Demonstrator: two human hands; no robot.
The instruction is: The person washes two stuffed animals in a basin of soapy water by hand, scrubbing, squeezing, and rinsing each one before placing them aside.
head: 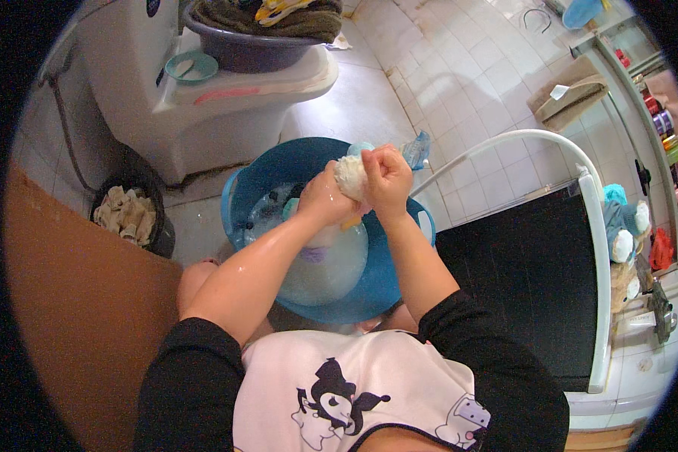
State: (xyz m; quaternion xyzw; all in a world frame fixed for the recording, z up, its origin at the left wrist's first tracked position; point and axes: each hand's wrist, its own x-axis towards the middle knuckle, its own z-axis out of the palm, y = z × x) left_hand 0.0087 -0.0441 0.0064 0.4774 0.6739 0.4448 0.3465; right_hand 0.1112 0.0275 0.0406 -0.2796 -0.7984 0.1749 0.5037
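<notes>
My left hand [330, 195] and my right hand [389, 178] are close together, both gripping a wet, white, fluffy plush item [349, 176]. A pale blue part of it shows behind my fingers. They are raised above a blue plastic tub [384, 282] that stands on the floor between my legs. Cloudy, soapy water [325, 279] fills the lower part of the tub. A purple patch [313, 254] shows in the water beneath my left forearm, and dark pieces [268, 203] lie at the tub's left side. My fingers hide much of the held item.
A white toilet [294, 90] carries a dark basin [254, 53] heaped with cloth and a small green dish [192, 66]. To the left stands a bin [164, 206] of crumpled paper. A white hose [514, 135] arches near a black panel [520, 282]. Plush toys [624, 231] sit at the right.
</notes>
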